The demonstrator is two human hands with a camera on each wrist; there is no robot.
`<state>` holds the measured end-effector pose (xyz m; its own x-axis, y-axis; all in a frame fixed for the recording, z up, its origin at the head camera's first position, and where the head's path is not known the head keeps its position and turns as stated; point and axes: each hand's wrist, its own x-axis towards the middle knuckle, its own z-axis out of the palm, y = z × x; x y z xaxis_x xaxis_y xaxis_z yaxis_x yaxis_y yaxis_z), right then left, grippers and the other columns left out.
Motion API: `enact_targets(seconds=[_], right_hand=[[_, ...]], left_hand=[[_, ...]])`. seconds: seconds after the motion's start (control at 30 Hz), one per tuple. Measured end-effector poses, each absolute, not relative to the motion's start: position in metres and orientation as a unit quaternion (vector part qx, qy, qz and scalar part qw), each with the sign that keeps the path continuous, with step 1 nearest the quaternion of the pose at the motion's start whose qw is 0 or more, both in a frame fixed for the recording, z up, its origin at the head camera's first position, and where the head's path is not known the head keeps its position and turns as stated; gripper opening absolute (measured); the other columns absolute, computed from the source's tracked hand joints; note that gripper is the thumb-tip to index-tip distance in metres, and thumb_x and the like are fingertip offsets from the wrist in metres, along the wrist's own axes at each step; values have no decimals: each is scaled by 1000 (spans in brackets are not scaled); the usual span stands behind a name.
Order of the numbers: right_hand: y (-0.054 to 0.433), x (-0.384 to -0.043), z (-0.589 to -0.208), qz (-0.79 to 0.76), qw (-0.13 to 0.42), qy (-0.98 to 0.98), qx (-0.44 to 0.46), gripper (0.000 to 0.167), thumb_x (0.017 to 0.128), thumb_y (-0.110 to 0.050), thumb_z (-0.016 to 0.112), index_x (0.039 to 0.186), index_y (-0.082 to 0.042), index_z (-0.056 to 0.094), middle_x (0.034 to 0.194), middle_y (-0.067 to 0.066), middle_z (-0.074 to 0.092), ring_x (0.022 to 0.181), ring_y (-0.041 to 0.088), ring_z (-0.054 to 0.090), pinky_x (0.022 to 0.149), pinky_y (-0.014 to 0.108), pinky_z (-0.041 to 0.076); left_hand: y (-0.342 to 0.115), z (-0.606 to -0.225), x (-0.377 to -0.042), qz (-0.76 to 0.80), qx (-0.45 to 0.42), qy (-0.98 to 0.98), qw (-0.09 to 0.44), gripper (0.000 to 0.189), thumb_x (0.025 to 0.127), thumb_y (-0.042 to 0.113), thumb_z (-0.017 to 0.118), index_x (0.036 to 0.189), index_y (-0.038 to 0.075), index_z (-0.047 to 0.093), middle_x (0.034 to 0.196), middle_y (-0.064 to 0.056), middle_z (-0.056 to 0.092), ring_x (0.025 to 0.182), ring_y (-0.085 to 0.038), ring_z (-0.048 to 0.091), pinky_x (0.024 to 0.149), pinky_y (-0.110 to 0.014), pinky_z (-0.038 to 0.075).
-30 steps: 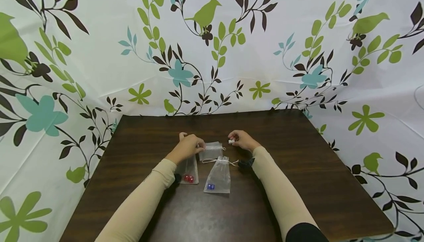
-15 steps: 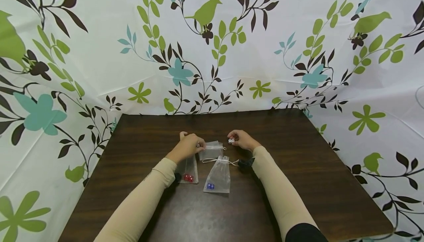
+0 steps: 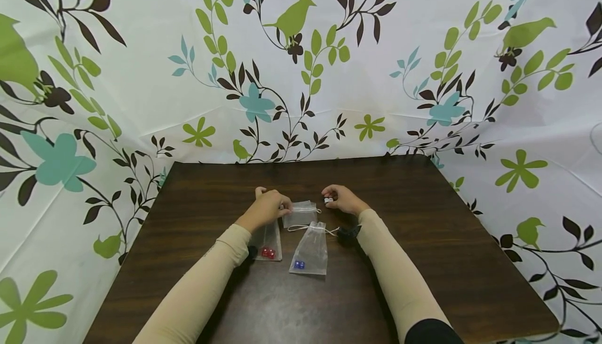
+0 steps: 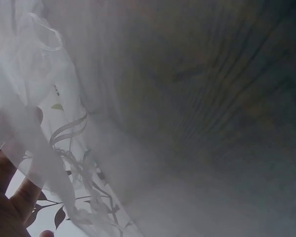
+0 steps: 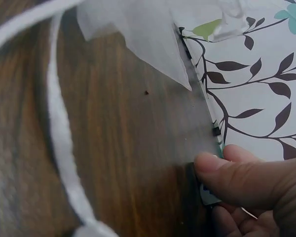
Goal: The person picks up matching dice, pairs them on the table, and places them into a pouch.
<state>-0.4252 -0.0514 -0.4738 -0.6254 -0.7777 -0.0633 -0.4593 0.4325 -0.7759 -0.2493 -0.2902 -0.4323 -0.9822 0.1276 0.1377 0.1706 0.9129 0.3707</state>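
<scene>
Two white dice [image 3: 328,201] sit at the fingertips of my right hand [image 3: 347,200], thumb and fingers pinching them just above the table; in the right wrist view one die [image 5: 210,196] shows partly beneath the thumb. My left hand [image 3: 266,208] has its fingertips curled at the left edge of a small sheer drawstring bag [image 3: 301,219], holding it by the mouth. Nearer lies a second sheer bag [image 3: 312,247] with two blue dice [image 3: 299,265] at its bottom. Partly under the left wrist is a third bag [image 3: 269,235] with red dice [image 3: 268,253]. Sheer fabric [image 4: 34,128] veils the left wrist view.
The brown wooden table [image 3: 423,260] meets a patterned cloth [image 3: 301,98] at its back edge. A white drawcord [image 3: 301,227] spreads from the blue-dice bag toward a black wrist camera [image 3: 349,233] on the right.
The right fingertips have shifted very slightly left around the white dice. My left hand and the bags have stayed in place.
</scene>
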Motion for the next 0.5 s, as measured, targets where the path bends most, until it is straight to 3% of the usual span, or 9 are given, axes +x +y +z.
enact_targets(seconds=[0.5], right_hand=[[-57, -418, -477, -381, 182, 831, -363, 22, 89, 7, 72, 110, 1, 68, 98, 9, 65, 92, 21, 59, 85, 36, 48]], left_hand=[[-289, -432, -248, -196, -79, -975, 62, 6, 88, 24, 81, 83, 25, 76, 80, 13, 71, 84, -14, 61, 97, -59, 24]])
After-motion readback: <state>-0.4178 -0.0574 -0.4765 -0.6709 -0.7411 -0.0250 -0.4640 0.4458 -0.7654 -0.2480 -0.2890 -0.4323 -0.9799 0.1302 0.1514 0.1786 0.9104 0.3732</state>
